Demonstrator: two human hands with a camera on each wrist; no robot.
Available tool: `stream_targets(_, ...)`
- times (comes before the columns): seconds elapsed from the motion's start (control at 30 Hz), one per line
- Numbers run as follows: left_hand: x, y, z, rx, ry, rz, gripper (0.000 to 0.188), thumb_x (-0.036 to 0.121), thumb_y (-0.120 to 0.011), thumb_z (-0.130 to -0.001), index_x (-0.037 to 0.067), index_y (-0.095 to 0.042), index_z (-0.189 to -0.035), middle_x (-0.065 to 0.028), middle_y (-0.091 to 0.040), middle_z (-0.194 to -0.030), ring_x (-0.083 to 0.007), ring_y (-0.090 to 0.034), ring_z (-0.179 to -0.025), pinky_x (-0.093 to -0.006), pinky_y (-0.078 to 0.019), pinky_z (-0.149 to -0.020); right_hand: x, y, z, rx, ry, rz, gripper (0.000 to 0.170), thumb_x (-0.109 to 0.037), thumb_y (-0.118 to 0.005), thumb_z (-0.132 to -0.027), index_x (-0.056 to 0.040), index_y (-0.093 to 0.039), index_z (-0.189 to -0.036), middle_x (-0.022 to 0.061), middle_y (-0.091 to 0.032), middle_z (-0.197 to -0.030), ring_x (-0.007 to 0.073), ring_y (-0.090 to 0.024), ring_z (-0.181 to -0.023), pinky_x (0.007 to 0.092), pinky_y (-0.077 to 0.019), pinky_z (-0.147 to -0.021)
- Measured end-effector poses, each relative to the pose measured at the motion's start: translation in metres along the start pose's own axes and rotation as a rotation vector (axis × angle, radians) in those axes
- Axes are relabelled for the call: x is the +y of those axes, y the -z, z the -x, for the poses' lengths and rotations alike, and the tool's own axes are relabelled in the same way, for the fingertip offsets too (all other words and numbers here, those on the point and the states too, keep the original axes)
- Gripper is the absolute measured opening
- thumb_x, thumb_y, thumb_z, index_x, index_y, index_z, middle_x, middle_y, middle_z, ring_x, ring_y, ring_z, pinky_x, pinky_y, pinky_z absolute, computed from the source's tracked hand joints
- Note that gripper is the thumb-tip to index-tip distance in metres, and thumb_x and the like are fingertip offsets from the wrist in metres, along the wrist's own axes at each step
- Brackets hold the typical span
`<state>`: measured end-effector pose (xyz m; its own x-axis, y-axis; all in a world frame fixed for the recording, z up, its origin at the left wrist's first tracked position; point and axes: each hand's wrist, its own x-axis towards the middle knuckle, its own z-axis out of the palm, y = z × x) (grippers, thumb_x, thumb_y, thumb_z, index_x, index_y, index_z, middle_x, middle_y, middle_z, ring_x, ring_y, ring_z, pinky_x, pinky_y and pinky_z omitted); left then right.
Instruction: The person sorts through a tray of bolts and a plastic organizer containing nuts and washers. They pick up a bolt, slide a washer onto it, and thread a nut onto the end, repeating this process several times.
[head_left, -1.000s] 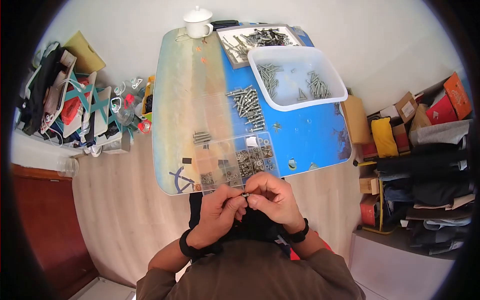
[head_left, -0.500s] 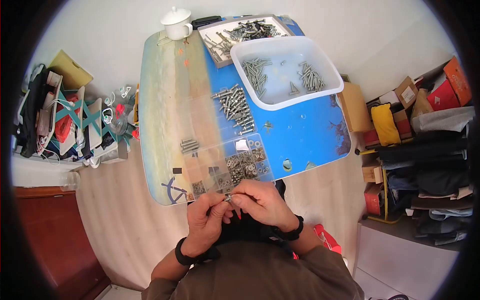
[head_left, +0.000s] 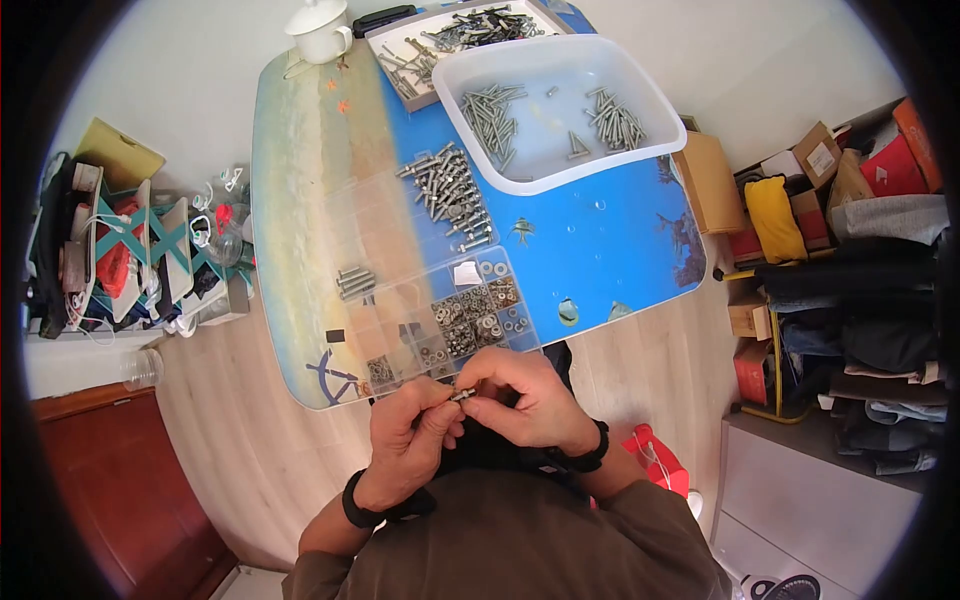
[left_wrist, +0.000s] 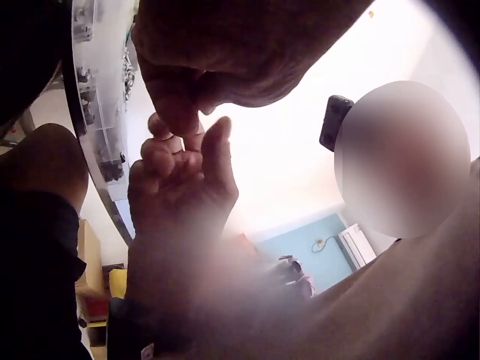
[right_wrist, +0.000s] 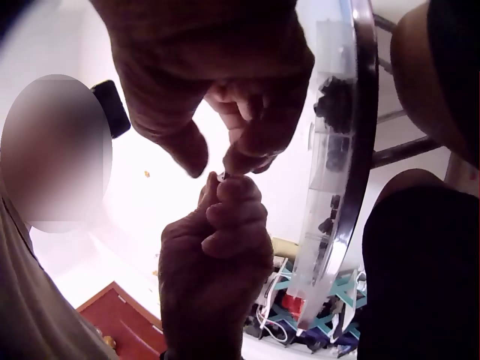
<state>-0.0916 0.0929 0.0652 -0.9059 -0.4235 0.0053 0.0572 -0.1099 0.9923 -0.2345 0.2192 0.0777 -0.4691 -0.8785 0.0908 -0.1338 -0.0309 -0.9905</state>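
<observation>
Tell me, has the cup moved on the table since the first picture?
No. The cup sits at the same far left corner of the table; only the camera's view has shifted.

The head view is bright and edge-warped, the wrist views harshly backlit.

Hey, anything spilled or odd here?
Nothing clearly spilled. Slightly odd: in the plastic tub, a few screws lie apart from the left pile and right pile. The left hand's metal part is too small to judge.
</observation>
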Motion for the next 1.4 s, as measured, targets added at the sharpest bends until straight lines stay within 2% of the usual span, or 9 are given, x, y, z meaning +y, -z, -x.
stream_targets(0.17,0.005,-0.002,-0.001,0.01,-0.015,-0.046,0.008,0.006,-0.059,-0.098,0.0,-0.058,-0.102,-0.0077,-0.064,-0.081,-0.0096,-0.06,-0.061,-0.0212,-0.0484,-0.049,0.003,0.004,0.002,-0.023,-0.139,0.002,0.02,-0.011,-0.071,-0.088,-0.0037,-0.062,-0.104,0.0072,-0.063,-0.08,0.0153,-0.066,-0.072,0.0302,-0.0503,-0.061)
stream_targets(0.27,0.006,-0.004,0.002,0.02,0.026,-0.005,0.009,0.008,-0.06,-0.098,0.0,-0.058,-0.101,-0.0076,-0.064,-0.081,-0.0095,-0.06,-0.061,-0.0212,-0.0482,-0.048,0.009,0.002,0.005,-0.044,0.073,0.121,0.022,-0.012,-0.071,-0.087,-0.0033,-0.062,-0.105,0.0076,-0.063,-0.08,0.0147,-0.065,-0.07,0.0289,-0.0495,-0.06)
stream_targets(0.37,0.003,-0.004,0.005,0.041,0.06,0.024,0.01,0.009,-0.06,-0.099,0.0,-0.057,-0.101,-0.0075,-0.063,-0.081,-0.0093,-0.06,-0.061,-0.0212,-0.0481,-0.048,-0.004,0.003,0.008,-0.002,-0.155,-0.051,0.015,-0.011,-0.07,-0.089,-0.0021,-0.065,-0.1,0.0086,-0.064,-0.08,0.0173,-0.066,-0.071,0.0296,-0.0497,-0.062)
stream_targets(0.53,0.002,-0.006,0.009,0.039,0.07,0.046,0.012,0.011,-0.061,-0.099,0.0,-0.057,-0.101,-0.0071,-0.063,-0.081,-0.0088,-0.06,-0.062,-0.0206,-0.0478,-0.048,0.016,0.002,0.011,-0.029,0.102,0.1,0.01,-0.006,-0.068,-0.089,0.0003,-0.065,-0.095,0.0065,-0.064,-0.077,0.0113,-0.062,-0.068,0.0246,-0.0463,-0.059)
stream_targets(0.63,0.0,-0.007,0.011,0.057,0.09,0.073,0.012,0.012,-0.061,-0.099,0.0,-0.057,-0.102,-0.0069,-0.062,-0.082,-0.0085,-0.059,-0.063,-0.0201,-0.0477,-0.048,-0.007,0.003,0.012,0.0,-0.132,-0.034,0.012,-0.008,-0.07,-0.089,-0.0022,-0.065,-0.098,0.0079,-0.066,-0.082,0.0153,-0.064,-0.067,0.0274,-0.0482,-0.056)
stream_targets(0.73,0.001,-0.007,0.011,0.051,0.076,0.05,0.013,0.012,-0.061,-0.099,0.0,-0.057,-0.103,-0.0067,-0.063,-0.083,-0.0084,-0.06,-0.064,-0.0198,-0.0478,-0.049,0.007,0.0,0.012,-0.053,-0.028,0.038,0.014,-0.008,-0.071,-0.088,-0.0028,-0.065,-0.1,0.0073,-0.066,-0.082,0.0136,-0.064,-0.066,0.0271,-0.0485,-0.056)
stream_targets(1.13,0.0,-0.007,0.01,0.036,0.163,0.165,0.018,0.009,-0.062,-0.098,-0.001,-0.062,-0.113,-0.0077,-0.067,-0.09,-0.0102,-0.064,-0.069,-0.0222,-0.0527,-0.056,0.009,-0.002,0.019,0.033,-0.113,-0.123,0.012,-0.007,-0.067,-0.092,-0.0028,-0.061,-0.102,0.0032,-0.066,-0.082,0.0067,-0.061,-0.07,0.0239,-0.0484,-0.061)
stream_targets(1.3,-0.004,-0.006,0.01,0.116,-0.085,-0.267,0.018,0.004,-0.067,-0.093,-0.002,-0.068,-0.109,-0.0069,-0.068,-0.09,-0.0095,-0.063,-0.071,-0.0217,-0.0523,-0.058,0.009,-0.006,0.02,0.019,-0.14,-0.139,0.012,-0.008,-0.068,-0.093,-0.0026,-0.061,-0.102,0.0032,-0.066,-0.084,0.0068,-0.06,-0.071,0.0242,-0.0486,-0.062)
stream_targets(1.4,-0.005,-0.004,0.009,0.11,-0.152,-0.291,0.018,0.004,-0.069,-0.091,-0.002,-0.068,-0.108,-0.0065,-0.068,-0.085,-0.0085,-0.062,-0.068,-0.0217,-0.0509,-0.058,0.01,-0.006,0.02,0.014,-0.104,-0.099,0.014,-0.008,-0.068,-0.092,-0.0025,-0.062,-0.103,0.0049,-0.066,-0.083,0.0102,-0.062,-0.071,0.0257,-0.0487,-0.062)
